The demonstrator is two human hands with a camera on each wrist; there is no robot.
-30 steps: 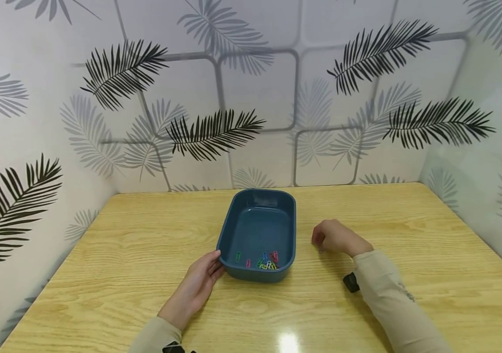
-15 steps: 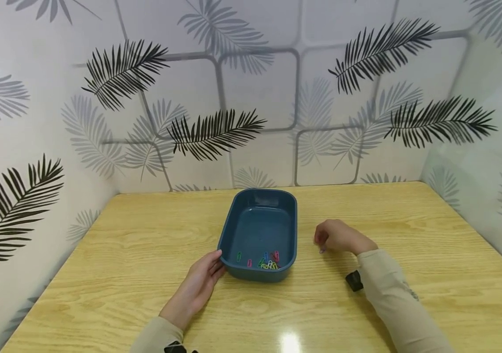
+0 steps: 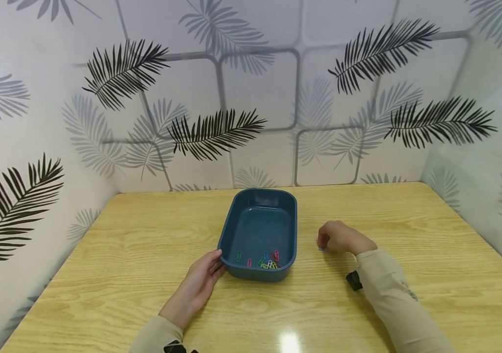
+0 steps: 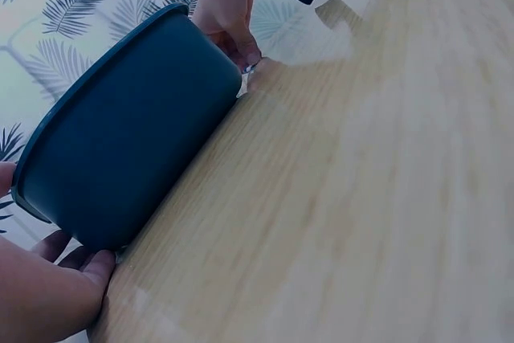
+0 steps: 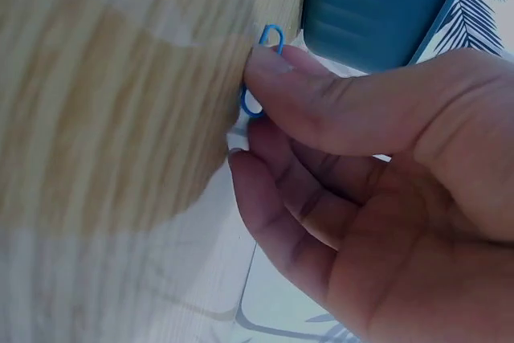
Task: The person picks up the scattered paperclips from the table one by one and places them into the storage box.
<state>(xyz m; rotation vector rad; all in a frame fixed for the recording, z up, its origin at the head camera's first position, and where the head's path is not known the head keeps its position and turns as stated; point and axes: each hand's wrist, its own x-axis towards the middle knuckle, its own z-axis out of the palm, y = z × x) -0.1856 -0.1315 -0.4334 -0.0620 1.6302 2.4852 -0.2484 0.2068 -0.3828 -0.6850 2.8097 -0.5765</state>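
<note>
A dark blue plastic tray (image 3: 259,228) stands on the table, several coloured paper clips (image 3: 268,264) lying at its near end. My left hand (image 3: 199,282) holds the tray at its near left corner, with the thumb on the rim and the fingers against the outer wall, low down in the left wrist view. To the right of the tray, just at the tabletop, my right hand (image 3: 341,238) pinches a blue paper clip (image 5: 274,31) between thumb and forefinger. The thumb covers the clip's middle, and its two ends stick out. The other fingers are loosely bent.
The wood-grain table (image 3: 145,225) reaches back to a wall (image 3: 259,98) with printed leaves. Light walls also border it at left and right. A black device (image 3: 354,280) sits at the right wrist.
My right hand has shifted slightly to the right at the tabletop, and the blue of the paper clip now shows at its fingertips. The left hand and the tray stay in place.
</note>
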